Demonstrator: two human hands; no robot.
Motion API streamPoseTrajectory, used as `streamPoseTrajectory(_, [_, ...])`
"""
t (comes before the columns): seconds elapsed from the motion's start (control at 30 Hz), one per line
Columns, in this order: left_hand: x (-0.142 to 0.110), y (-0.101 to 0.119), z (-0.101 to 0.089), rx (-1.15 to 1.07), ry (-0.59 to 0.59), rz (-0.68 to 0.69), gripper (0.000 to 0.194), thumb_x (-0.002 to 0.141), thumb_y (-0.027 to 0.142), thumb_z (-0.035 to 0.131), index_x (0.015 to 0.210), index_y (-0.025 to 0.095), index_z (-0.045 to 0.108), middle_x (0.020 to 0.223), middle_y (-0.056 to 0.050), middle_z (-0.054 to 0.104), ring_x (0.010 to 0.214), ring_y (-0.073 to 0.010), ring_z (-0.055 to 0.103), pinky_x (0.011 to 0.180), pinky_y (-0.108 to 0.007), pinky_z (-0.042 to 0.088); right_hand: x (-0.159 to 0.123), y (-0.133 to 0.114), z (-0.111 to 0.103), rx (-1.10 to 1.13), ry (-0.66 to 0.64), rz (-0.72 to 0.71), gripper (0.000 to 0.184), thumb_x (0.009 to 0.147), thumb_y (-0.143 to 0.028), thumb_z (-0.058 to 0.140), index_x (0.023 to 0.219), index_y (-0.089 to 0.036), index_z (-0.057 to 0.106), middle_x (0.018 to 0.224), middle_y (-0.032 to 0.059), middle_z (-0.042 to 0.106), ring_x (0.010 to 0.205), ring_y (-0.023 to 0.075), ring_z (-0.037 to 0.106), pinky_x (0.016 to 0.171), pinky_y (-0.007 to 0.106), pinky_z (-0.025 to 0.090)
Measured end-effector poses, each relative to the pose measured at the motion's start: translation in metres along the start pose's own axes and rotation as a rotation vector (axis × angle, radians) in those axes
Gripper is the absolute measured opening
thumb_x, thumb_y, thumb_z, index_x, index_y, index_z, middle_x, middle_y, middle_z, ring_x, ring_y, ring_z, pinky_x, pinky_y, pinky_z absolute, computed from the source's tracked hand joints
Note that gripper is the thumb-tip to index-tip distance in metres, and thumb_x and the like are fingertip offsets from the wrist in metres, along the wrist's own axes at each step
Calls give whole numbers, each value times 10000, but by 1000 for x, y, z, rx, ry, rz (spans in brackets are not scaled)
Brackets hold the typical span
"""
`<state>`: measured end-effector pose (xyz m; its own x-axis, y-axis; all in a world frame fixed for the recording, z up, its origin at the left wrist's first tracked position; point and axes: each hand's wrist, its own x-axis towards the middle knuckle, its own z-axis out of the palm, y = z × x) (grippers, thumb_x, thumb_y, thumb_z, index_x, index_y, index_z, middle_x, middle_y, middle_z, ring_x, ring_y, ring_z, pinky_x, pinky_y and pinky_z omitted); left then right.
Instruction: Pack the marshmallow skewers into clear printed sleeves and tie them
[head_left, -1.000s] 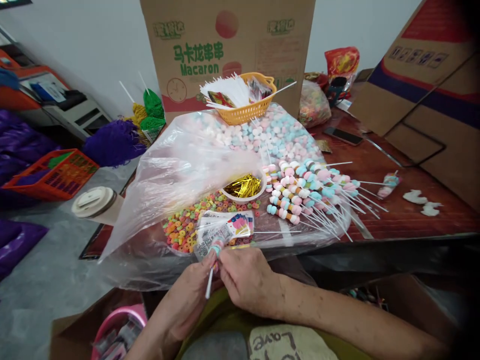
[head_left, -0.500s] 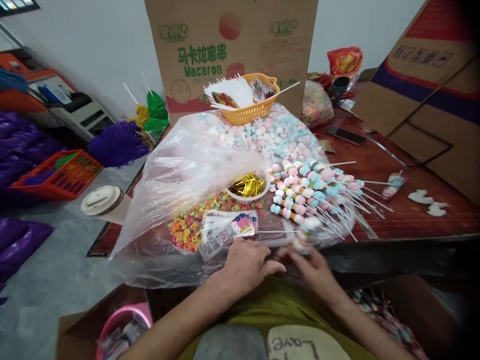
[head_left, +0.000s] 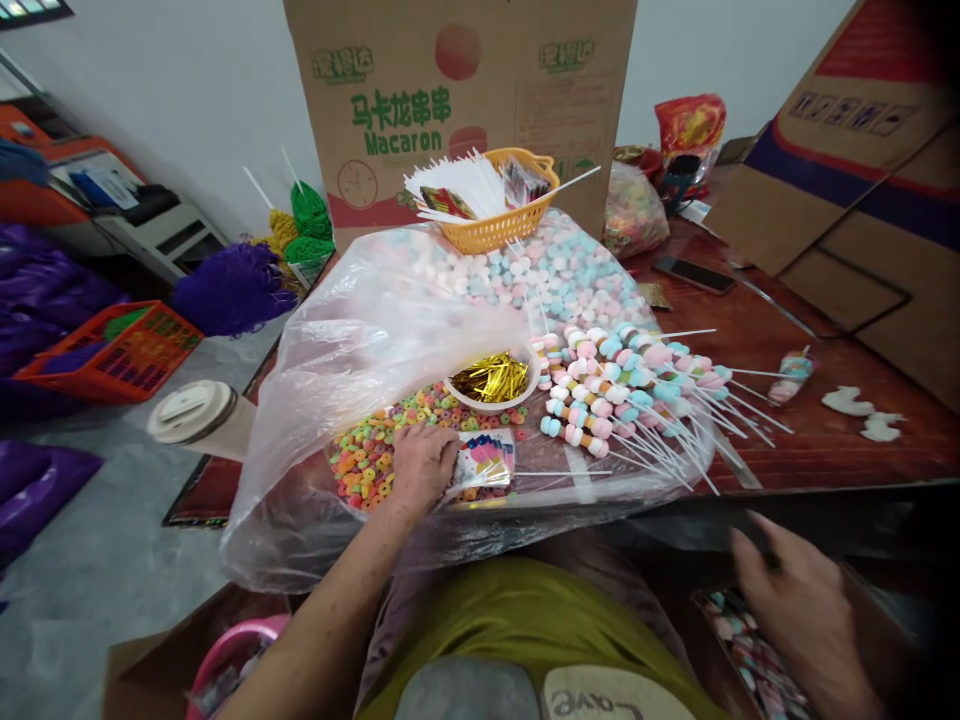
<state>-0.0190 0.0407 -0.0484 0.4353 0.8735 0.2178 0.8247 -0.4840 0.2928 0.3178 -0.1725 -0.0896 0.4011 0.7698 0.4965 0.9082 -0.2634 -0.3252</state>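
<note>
"What stands at the left?"

"An orange basket (head_left: 120, 372), then a lidded paper cup (head_left: 238, 430) beside the tabletop (head_left: 832, 450). Next come the colourful candy rings (head_left: 360, 462), at the near left on the tabletop."

"And the left hand (head_left: 422, 468)?"

"It lies over the left end of the printed packets (head_left: 487, 460), at the near edge. Its fingers are bent down close together; whether they pinch a packet cannot be told."

"What is around it?"

"Just beyond the packets is a white bowl (head_left: 491, 406) of gold strips (head_left: 495, 378). To their right a white stick (head_left: 562, 474) lies flat, then the pile of marshmallow skewers (head_left: 600, 400), sticks pointing right and near."

"The right hand (head_left: 806, 600)?"

"Near right, blurred, above wrapped sweets (head_left: 739, 625) below the tabletop. Its thumb and fingers are spread, with nothing visible between them. Well beyond it, on the tabletop, lies one wrapped skewer (head_left: 792, 378)."
</note>
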Motion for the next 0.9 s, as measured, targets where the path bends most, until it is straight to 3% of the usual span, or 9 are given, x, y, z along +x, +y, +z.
streamPoseTrajectory(0.1, [-4, 0, -7, 36, -11, 8, 275, 817, 395, 536, 999, 213, 632, 1014, -61, 662, 956, -233, 541, 834, -367, 320, 41, -71, 33, 151, 36, -279, 189, 822, -305, 506, 924, -179, 603, 873, 106, 622, 839, 240, 572, 781, 414, 435])
streamPoseTrajectory(0.17, [-8, 1, -9, 72, -25, -4, 391, 744, 454, 611, 1054, 216, 622, 1073, -80, 629, 983, -263, 517, 819, -377, 324, 59, -125, 46, 306, -41, -413, 152, 827, -237, 511, 913, -166, 614, 856, 96, 614, 837, 216, 548, 774, 375, 429])
streamPoseTrajectory(0.23, [-11, 2, -7, 78, -27, -25, 310, 728, 445, 633, 962, 246, 670, 1009, -59, 636, 933, -253, 524, 787, -369, 324, 68, -168, 57, 431, -130, -473, 157, 844, -204, 481, 897, -159, 622, 836, 89, 609, 825, 202, 529, 755, 354, 421])
streamPoseTrajectory(0.3, [-11, -1, -2, 37, 0, -34, 167, 770, 389, 607, 838, 270, 702, 913, -28, 652, 870, -218, 538, 768, -353, 316, 70, -193, 68, 507, -220, -494, 174, 855, -202, 462, 882, -156, 628, 818, 80, 603, 825, 198, 518, 748, 342, 415])
streamPoseTrajectory(0.5, [-3, -16, 1, -38, 49, 18, 183, 848, 297, 523, 874, 266, 702, 894, -13, 691, 823, -173, 559, 783, -341, 319, 69, -190, 85, 553, -243, -425, 178, 861, -199, 442, 863, -152, 614, 788, 78, 598, 782, 190, 531, 702, 319, 442])
streamPoseTrajectory(0.63, [4, -2, -32, 35, 93, 229, 210, 853, 264, 491, 973, 263, 662, 1084, -52, 646, 956, -222, 517, 864, -408, 295, 78, -192, 64, 547, -154, -486, 282, 838, -243, 493, 1096, -144, 549, 1046, 138, 577, 998, 253, 492, 842, 418, 406])
streamPoseTrajectory(0.73, [-2, 18, -54, -19, -95, 456, 199, 848, 220, 459, 911, 230, 647, 907, -53, 662, 859, -199, 535, 831, -375, 339, 82, -204, 48, 615, -226, -624, 239, 835, -226, 489, 1047, -146, 566, 954, 116, 602, 928, 239, 510, 807, 404, 404])
streamPoseTrajectory(0.8, [-12, 29, -54, -123, -156, 384, 236, 854, 184, 415, 990, 208, 606, 894, -63, 643, 831, -179, 548, 765, -317, 384, 78, -207, 43, 709, -308, -582, 153, 857, -186, 440, 880, -165, 590, 752, 57, 589, 755, 182, 517, 701, 326, 418])
streamPoseTrajectory(0.9, [-31, 38, -40, -258, -114, 120, 211, 843, 243, 446, 1001, 177, 569, 876, -66, 614, 752, -160, 546, 643, -257, 399, 67, -200, 42, 794, -409, -383, 180, 871, -193, 422, 745, -177, 549, 654, 16, 535, 655, 143, 489, 605, 258, 400])
